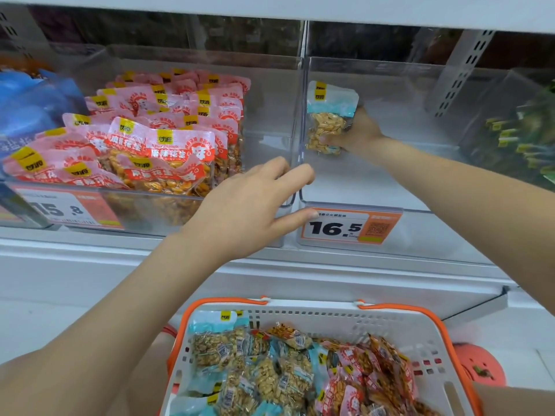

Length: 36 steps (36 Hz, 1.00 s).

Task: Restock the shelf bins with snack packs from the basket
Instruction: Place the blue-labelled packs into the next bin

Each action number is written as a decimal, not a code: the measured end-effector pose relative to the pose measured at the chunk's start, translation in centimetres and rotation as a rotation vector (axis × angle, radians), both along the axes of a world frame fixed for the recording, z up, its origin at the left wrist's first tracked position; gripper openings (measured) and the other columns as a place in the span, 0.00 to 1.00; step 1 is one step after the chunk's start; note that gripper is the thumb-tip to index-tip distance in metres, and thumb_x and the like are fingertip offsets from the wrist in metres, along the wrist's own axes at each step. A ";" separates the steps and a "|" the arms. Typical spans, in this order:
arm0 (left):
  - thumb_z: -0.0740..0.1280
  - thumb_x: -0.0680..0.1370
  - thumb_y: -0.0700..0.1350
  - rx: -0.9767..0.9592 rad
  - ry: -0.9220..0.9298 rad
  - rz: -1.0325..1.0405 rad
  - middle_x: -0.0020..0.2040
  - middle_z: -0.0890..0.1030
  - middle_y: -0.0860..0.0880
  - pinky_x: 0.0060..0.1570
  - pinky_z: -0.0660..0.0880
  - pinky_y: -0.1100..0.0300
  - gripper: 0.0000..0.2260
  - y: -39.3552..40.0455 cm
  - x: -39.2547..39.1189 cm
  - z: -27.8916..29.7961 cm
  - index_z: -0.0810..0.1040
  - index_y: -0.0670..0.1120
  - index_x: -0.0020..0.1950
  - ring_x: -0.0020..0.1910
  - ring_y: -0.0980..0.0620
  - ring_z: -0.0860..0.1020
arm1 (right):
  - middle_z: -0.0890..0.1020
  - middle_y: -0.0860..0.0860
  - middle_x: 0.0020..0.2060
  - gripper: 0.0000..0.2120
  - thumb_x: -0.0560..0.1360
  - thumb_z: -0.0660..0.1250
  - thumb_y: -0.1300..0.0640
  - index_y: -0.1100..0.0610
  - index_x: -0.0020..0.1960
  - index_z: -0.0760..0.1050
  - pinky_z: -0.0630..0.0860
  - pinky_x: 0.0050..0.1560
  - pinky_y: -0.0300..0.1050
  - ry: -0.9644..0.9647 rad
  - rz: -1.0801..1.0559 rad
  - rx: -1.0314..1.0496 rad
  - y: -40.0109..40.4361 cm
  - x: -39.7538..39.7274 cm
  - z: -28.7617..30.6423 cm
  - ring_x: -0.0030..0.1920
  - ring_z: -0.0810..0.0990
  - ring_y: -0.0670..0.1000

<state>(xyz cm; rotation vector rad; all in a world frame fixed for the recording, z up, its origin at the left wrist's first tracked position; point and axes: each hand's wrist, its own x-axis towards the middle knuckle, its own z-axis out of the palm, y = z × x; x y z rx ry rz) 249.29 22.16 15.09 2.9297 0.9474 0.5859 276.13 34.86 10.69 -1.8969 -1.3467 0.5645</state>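
Quick count: one basket, two hands, loads of snack packs

One white basket [303,318] bottom centre, two clear bins in the middle: left bin [264,115] stuffed with pink packs [168,145], too many to count, right bin [390,85] with just one blue pack [330,115]. Two price tags: 15.8 [64,209], 16.5 [350,226].

Shelf bins [390,85]: clear glossy plastic. Snack packs [168,151]: shiny plastic film w/ see-through windows. Basket [300,318]: matt white perforated plastic, orange rim. Price tag [350,226]: paper behind clear sleeve.
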 end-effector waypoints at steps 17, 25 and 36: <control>0.60 0.75 0.39 -0.046 -0.341 0.042 0.45 0.76 0.46 0.42 0.69 0.57 0.06 -7.6 -2.7 -7.9 0.74 0.42 0.50 0.45 0.49 0.72 | 0.71 0.41 0.42 0.13 0.74 0.69 0.62 0.49 0.48 0.68 0.71 0.43 0.33 -0.174 0.160 0.699 -27.0 -7.5 4.0 0.40 0.72 0.46; 0.66 0.76 0.41 -0.706 -0.015 0.498 0.54 0.77 0.46 0.51 0.73 0.51 0.12 -12.9 -7.4 -21.2 0.73 0.45 0.59 0.54 0.45 0.75 | 0.74 0.50 0.59 0.18 0.77 0.68 0.54 0.55 0.66 0.69 0.68 0.55 0.36 -0.184 0.520 -0.297 -31.4 -12.7 -13.2 0.59 0.72 0.48; 0.75 0.71 0.53 -0.885 0.388 0.552 0.64 0.66 0.44 0.48 0.71 0.56 0.31 -13.8 -8.2 -22.7 0.64 0.44 0.66 0.57 0.45 0.75 | 0.63 0.54 0.75 0.40 0.74 0.71 0.46 0.56 0.77 0.55 0.63 0.71 0.49 -0.267 0.445 -0.632 -30.5 -18.0 -24.4 0.74 0.61 0.55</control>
